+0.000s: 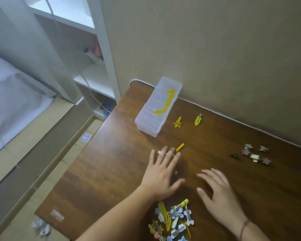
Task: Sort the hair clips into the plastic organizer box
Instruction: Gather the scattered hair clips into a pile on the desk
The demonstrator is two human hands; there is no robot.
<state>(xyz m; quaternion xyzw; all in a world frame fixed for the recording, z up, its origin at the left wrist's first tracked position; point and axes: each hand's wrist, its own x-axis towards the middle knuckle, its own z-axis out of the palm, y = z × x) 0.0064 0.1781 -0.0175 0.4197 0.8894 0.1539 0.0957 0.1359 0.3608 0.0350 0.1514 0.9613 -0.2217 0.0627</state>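
Note:
A clear plastic organizer box (151,117) with a yellow latch (166,102) lies shut at the back of the brown table (111,162). To its right lie a yellow star clip (177,122) and a yellow-green clip (197,120). A yellow bar clip (179,147) lies just beyond the fingertips of my left hand (162,173), which is spread flat over the table, with something small and pale under its fingertips. My right hand (219,193) hovers open, fingers spread. A pile of mixed clips (174,218) sits near the front edge between my forearms.
Several grey flower clips (254,154) lie at the right. A beige wall runs behind the table. White shelves (94,70) and a bed (10,94) stand to the left, and a few clips lie on the floor (41,227).

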